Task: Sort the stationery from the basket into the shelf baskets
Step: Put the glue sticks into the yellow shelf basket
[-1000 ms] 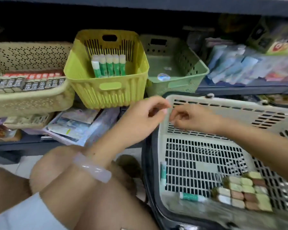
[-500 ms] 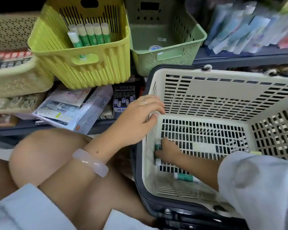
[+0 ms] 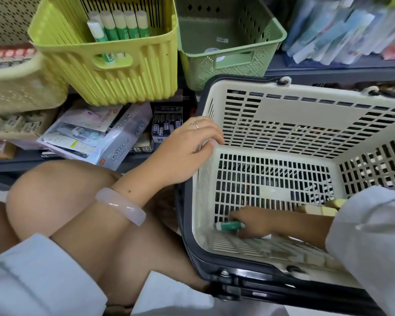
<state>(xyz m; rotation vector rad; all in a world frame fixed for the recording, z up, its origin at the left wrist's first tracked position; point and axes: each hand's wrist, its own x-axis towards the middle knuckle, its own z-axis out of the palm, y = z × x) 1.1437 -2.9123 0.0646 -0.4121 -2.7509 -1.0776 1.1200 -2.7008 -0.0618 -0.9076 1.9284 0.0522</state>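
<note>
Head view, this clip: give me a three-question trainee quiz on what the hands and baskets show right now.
1. True or false: the left hand rests on the rim of the cream shopping basket.
2. Which shelf basket already holds glue sticks? A) yellow basket B) green basket C) beige basket
3. What are the right hand's fingers closing on at the basket floor?

Key: 1 true; 2 A; 3 a green glue stick.
</note>
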